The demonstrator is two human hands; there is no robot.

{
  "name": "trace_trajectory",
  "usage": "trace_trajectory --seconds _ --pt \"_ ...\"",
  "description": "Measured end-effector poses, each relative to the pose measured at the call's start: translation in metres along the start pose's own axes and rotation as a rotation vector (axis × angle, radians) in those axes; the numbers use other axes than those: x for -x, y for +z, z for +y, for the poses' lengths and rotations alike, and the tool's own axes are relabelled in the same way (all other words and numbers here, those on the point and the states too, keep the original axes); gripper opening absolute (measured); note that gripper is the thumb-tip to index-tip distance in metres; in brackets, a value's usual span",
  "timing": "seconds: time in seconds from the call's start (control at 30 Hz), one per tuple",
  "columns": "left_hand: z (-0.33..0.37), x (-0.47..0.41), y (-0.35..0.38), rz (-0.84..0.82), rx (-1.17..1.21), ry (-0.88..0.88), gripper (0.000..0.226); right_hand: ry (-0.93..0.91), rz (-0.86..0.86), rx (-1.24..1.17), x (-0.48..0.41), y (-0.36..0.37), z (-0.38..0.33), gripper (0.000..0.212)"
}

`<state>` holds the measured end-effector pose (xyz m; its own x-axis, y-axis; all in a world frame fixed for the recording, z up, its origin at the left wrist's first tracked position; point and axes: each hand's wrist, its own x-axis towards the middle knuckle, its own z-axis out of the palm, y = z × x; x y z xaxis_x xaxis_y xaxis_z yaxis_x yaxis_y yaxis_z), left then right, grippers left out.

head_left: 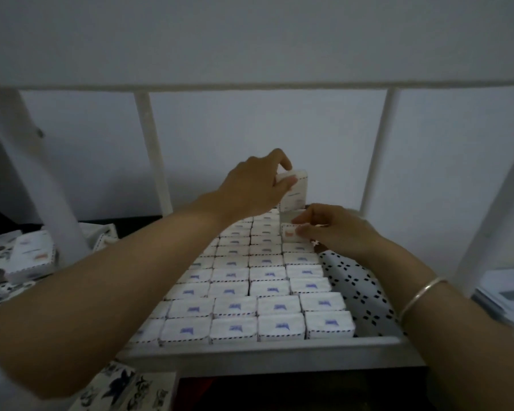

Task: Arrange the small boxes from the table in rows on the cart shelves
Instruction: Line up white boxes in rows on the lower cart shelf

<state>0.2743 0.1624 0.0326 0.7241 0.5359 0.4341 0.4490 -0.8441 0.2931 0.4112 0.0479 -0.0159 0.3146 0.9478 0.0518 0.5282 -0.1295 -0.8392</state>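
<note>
**Boxes being set at the far right of the cart shelf**

White wall fills the background behind a white cart, whose shelf (267, 355) is packed with small white boxes (235, 307) lying flat in straight rows, their long sides running left to right and their blue marks facing up. At least 4 columns show; the left arm covers part of the left side. Along the shelf's right side a strip of dotted black-and-white liner (359, 292) lies bare, open room from the near rim up toward the right hand. Slim white posts rise at the back, and the near rim stands just in front of the closest row.

Left hand (255, 188) is closed on an upright box (294, 189), long axis vertical, held above the far end of the rows. Right hand (336, 229), with a bangle (419, 295) on its wrist, pinches a box with a reddish mark (290, 234) at the far end of the rightmost column. More boxes lie on a patterned table cloth (0, 280) at the left.
</note>
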Motion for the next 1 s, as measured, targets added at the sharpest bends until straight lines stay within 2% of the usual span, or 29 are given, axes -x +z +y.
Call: trace_trajectory --seconds 0.2,0.33,0.57,0.67,0.77,0.93,1.0 --pt "0.001 -0.014 0.026 -0.148 0.018 -0.022 0.017 0.071 -0.019 -0.113 0.004 -0.003 -0.003 0.016" --pt "-0.004 -0.015 0.033 -0.158 -0.003 -0.023 0.020 0.078 -0.044 -0.078 0.002 -0.003 0.002 0.010" --pt "-0.007 -0.008 0.033 -0.201 0.045 0.000 0.029 0.090 0.118 0.017 -0.012 -0.002 0.015 0.023" --pt "-0.008 -0.005 0.034 -0.200 -0.007 0.075 0.018 0.044 0.174 0.134 -0.013 0.000 0.017 0.029" --pt "-0.006 -0.002 0.033 -0.252 -0.039 0.064 0.014 -0.007 0.263 0.110 -0.013 -0.002 0.016 0.039" --pt "-0.010 0.008 0.039 -0.273 -0.094 0.065 0.019 -0.092 0.352 0.093 -0.002 0.002 0.001 0.045" --pt "-0.012 0.013 0.033 -0.275 -0.131 0.081 0.028 -0.148 0.352 0.102 0.009 0.008 -0.014 0.044"
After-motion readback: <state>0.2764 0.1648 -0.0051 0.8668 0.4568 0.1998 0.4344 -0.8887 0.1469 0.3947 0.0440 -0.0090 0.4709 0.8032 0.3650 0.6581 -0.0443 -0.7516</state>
